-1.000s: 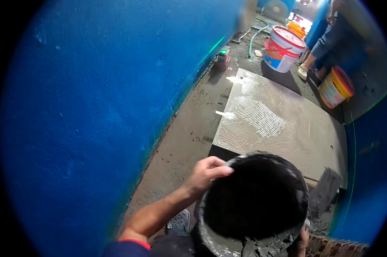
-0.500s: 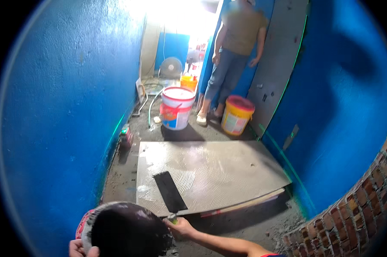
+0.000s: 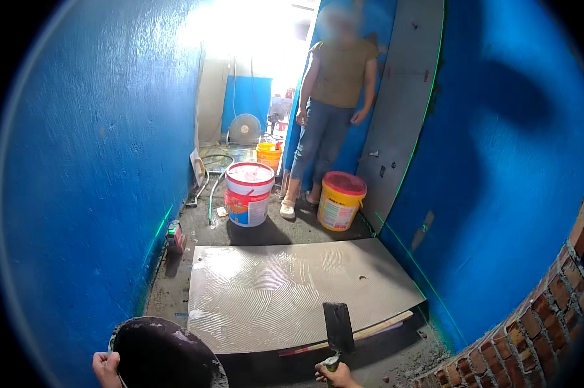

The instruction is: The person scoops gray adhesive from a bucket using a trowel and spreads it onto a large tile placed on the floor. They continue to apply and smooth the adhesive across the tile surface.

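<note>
My left hand [image 3: 107, 370] grips the rim of a bucket [image 3: 165, 352] at the lower left, whose inside looks black. In my right hand [image 3: 341, 375] is the green handle of a trowel. The dark rectangular blade of the trowel [image 3: 339, 328] points away from me, over the near edge of a large grey tile [image 3: 292, 268]. Ridged, combed adhesive covers much of the tile's upper face, mostly its left and middle. Under the tile's near edge, strips of packing [image 3: 369, 333] show. What the bucket holds is too dark to make out.
A white-and-red bucket [image 3: 249, 200] and a yellow bucket [image 3: 341, 204] stand beyond the tile, near a standing person [image 3: 337, 97]. Blue walls [image 3: 91, 181] flank the space; a laser level [image 3: 175, 237] sits left. A brick wall [image 3: 525, 336] rises at the lower right.
My right hand has carried the trowel rightward, from over the tile's left part to its near edge. My view has tilted up, so the bucket in my left hand sits lower.
</note>
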`<state>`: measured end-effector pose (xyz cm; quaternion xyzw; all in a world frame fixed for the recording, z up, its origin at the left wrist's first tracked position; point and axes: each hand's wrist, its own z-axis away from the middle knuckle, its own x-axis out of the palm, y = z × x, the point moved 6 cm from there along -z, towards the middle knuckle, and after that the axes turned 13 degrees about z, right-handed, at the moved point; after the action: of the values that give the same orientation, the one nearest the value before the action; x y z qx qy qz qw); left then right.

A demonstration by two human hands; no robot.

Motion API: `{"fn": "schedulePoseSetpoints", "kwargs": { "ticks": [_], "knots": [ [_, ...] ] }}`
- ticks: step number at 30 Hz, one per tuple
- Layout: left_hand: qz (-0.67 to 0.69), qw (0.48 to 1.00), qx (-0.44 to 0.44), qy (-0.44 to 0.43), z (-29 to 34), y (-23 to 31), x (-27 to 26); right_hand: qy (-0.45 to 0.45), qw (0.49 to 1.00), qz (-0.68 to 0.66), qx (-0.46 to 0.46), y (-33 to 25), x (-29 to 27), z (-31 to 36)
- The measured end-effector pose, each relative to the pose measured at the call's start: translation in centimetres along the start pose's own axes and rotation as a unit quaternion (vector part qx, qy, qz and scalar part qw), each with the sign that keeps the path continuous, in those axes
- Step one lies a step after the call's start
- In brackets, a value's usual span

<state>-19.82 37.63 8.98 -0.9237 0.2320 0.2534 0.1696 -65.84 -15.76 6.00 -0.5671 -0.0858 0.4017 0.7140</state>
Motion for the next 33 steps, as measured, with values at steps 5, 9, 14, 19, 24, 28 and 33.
{"fn": "schedulePoseSetpoints", "kwargs": {
  "ticks": [5,9,14,19,24,28,33],
  "knots": [
    [0.334,0.909,-0.249,-0.035,-1.0,-0.1,0.8,0.026,0.999,-0.043,-0.017,0.0,-4.4,0.5],
    [0.465,0.788,-0.396,-0.08,-3.8,-0.3,-3.3,0.042,0.992,-0.12,-0.009,0.0,-7.3,1.7],
    [0.506,0.654,-0.54,-0.156,-3.1,-1.0,-5.5,0.127,0.987,-0.052,-0.078,-2.8,-13.7,4.8],
    [0.522,0.577,-0.593,-0.205,-3.5,0.2,-6.2,0.249,0.963,0.056,-0.084,-3.5,-19.0,5.9],
    [0.525,0.511,-0.633,-0.251,-4.6,1.6,-6.9,0.218,0.956,0.047,-0.192,-6.7,-19.3,3.3],
    [0.533,0.534,-0.612,-0.237,-7.2,2.6,-9.4,0.159,0.921,0.255,-0.246,-13.2,-15.6,1.2],
    [0.556,0.534,-0.594,-0.231,-8.9,4.8,-9.5,0.133,0.855,0.397,-0.306,-8.5,-13.1,-5.2]
  ]
}}
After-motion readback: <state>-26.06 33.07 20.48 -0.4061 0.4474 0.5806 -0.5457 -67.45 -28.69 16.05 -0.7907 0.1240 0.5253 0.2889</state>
